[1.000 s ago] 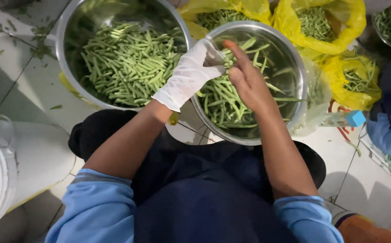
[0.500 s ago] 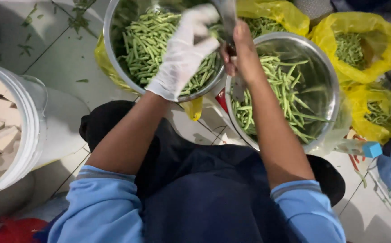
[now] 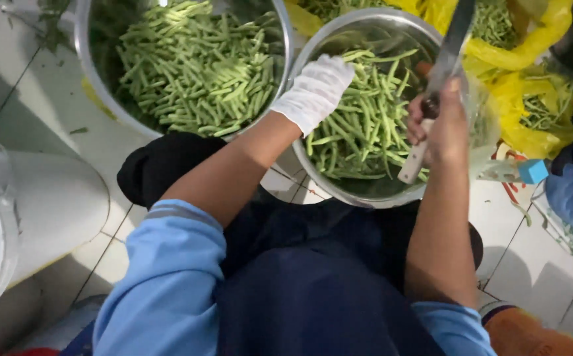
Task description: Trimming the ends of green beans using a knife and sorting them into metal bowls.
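Two bowls of beans ahead. Left hand (image 3: pixel 314 92), gloved, reaching into near bowl (image 3: pixel 365 191), grip probably loose. Right hand (image 3: pixel 439 125) clamped on knife (image 3: pixel 441 79), blade up. Best gathering beans (image 3: pixel 359 132) evenly, well clear of blade.

Both arms reach forward and away from the body, bare from the elbows down, with light blue sleeves pushed up to the upper arms. The left hand (image 3: pixel 314 90) wears a white glove and is angled up and to the right, fingers bunched together and pointing downward. The right hand (image 3: pixel 439 122) is bare, its back facing up, fingers curled in a closed grip, forearm running nearly straight up from the elbow
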